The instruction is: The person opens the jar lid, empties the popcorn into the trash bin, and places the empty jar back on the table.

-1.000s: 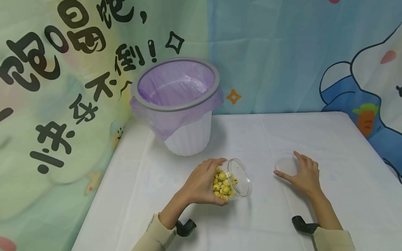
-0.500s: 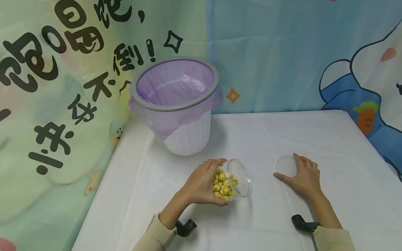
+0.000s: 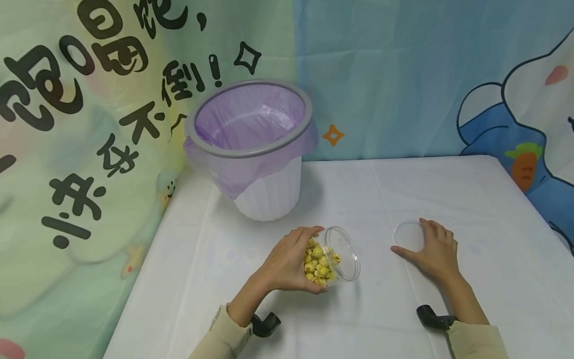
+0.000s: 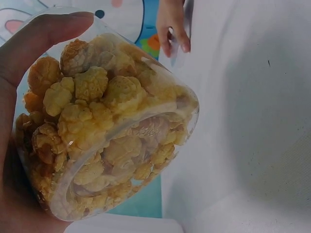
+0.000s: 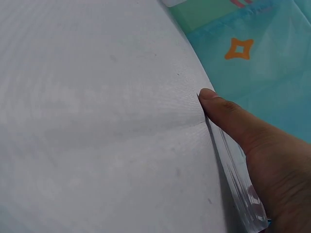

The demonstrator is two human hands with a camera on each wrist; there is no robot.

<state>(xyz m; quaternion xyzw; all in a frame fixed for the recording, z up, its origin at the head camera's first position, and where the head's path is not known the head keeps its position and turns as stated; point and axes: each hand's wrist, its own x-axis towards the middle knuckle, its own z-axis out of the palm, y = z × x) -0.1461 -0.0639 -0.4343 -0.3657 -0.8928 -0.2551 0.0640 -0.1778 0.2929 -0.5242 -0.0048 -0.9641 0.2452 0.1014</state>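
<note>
Where the fingers of the left hand (image 3: 287, 264) curve round it, a clear jar (image 3: 326, 259) lies tipped over, with its mouth turned towards the right hand (image 3: 432, 252). Yellow popcorn (image 3: 317, 257) is heaped inside, most of it close to the gripping fingers and one piece nearer the rim. The left thumb clasps one side of the wall and the fingers the other, spread wide by the jar's girth; I can't tell from where I stand whether its underside touches the table.

Well off to the right of those fingers, the right hand's thumb and forefinger are stretched apart, holding a clear round lid (image 3: 409, 237) by its edges, low at the white tablecloth (image 3: 358, 199). Close up, the thumb tip meets the lid's ridged rim.

Beyond the left fingertips and somewhat to their left stands a white bin (image 3: 269, 197) with a grey rim, a purple liner (image 3: 253, 117) folded over its outside. Behind each hand come a black wrist mount and a pale sleeve. Farther out than all the fingers hangs a printed backdrop (image 3: 381, 75), its rabbit (image 3: 524, 122) past the right hand's fingers.
</note>
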